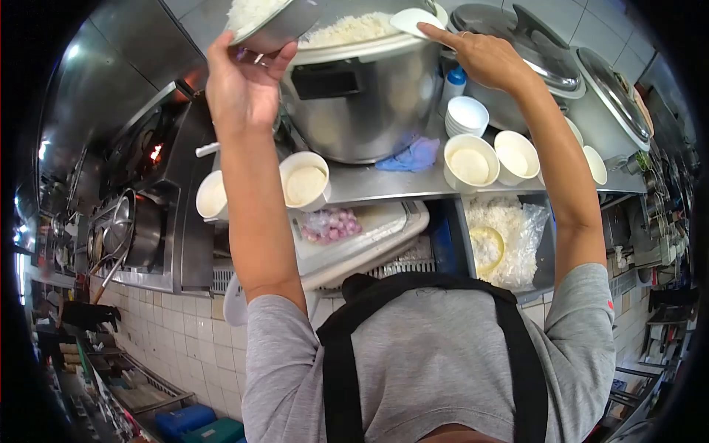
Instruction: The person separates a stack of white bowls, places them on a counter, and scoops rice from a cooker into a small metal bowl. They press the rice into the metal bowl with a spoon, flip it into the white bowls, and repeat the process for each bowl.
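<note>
My left hand [247, 92] is closed on the side of a metal bowl [284, 23] heaped with white rice, tilted at the top edge of the view. My right hand [491, 60] grips a white rice paddle [410, 20], its blade over the rim of a large steel rice cooker [362, 100]. Cooked rice [351, 29] fills the cooker up to near the rim. The bowl hangs beside the cooker's left rim; its upper part is cut off by the frame. Below, on the steel counter, white tubs [470, 164] stand on both sides of the cooker.
A stack of white bowls [467, 118], a blue-capped bottle [453, 81] and a blue cloth [410, 155] sit by the cooker. Lidded pots [613, 100] stand right. Below are a rice bin [528, 251] and a bag of pink bulbs [331, 224]. A flame [156, 153] burns left.
</note>
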### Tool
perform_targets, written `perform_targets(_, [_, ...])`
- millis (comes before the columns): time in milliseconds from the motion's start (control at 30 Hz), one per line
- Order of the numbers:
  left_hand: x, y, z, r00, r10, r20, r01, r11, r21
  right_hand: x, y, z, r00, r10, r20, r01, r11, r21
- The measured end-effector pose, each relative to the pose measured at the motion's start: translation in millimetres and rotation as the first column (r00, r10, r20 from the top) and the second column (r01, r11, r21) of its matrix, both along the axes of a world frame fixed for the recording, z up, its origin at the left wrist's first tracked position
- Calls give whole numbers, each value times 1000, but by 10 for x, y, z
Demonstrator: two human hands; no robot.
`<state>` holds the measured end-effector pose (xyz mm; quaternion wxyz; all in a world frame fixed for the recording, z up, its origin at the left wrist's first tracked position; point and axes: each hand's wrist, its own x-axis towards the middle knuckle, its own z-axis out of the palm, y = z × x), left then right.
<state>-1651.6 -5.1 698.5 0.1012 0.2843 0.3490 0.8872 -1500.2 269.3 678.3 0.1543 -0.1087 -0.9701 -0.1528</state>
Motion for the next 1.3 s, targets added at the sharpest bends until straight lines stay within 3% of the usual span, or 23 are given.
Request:
perform_targets(100, [389,-150,-249,992,-118,39,118,993,-15,228,58,-200,975,167,-147,-181,980,-87])
perform_targets(200, [853,-228,-667,966,-228,119,223,974,47,481,69,-586,854,313,-414,-414,892,-180])
perform_targets(233, [1032,-200,-776,977,-100,186,107,994,-26,583,21,-626,786,348,-510,-494,851,-180])
perform_targets(267, [1131,-178,-926,970,-65,232,74,997,-29,803,-285,-594,812,302,-499,-498,804,-324])
perform_targets(367, [1324,-38,-1182,948,8,319,-12,1000,9,917,-503,-1078,729,366,-579,-620,711,-332])
perform_targets(433, [1293,74,-1183,941,30,336,-49,998,50,911,-659,-1146,731,329,-598,-616,695,-370])
perform_targets(667, [1082,273,-661,989,17,148,-47,979,197,241,-545,-735,678,320,-661,-468,882,-53])
perform_targets(700, [1058,248,-619,990,24,141,-51,980,194,190,-490,-550,785,235,-574,-302,953,-22])
perform_targets(767, [1002,175,-573,991,41,130,-64,982,178,63,-362,-391,922,52,-385,-105,987,-120])
perform_targets(867, [972,-42,-761,990,-60,128,53,997,59,119,-301,-389,957,115,-266,-187,947,-261])
perform_targets(900, [994,-128,-896,983,-113,144,112,994,11,178,-241,-483,929,173,-327,-267,925,-271])
perform_targets(967, [1098,-258,-1241,954,-139,266,181,973,-144,382,-334,-617,861,190,-471,-426,775,-466])
perform_targets(1000, [1174,-287,-1447,938,-165,305,233,951,-203,463,-296,-797,841,197,-503,-432,805,-406])
perform_targets(1100, [1263,-260,-2286,863,-193,467,359,885,-297,759,-511,-1266,866,224,-448,-491,555,-672])
perform_targets(1167, [1252,-150,-2817,864,-148,480,335,882,-331,875,-657,-1532,965,223,-141,-247,581,-776])
perform_targets(1300, [1222,2,-3472,852,-111,512,303,902,-307,778,-797,-2218,974,226,-13,-159,643,-749])
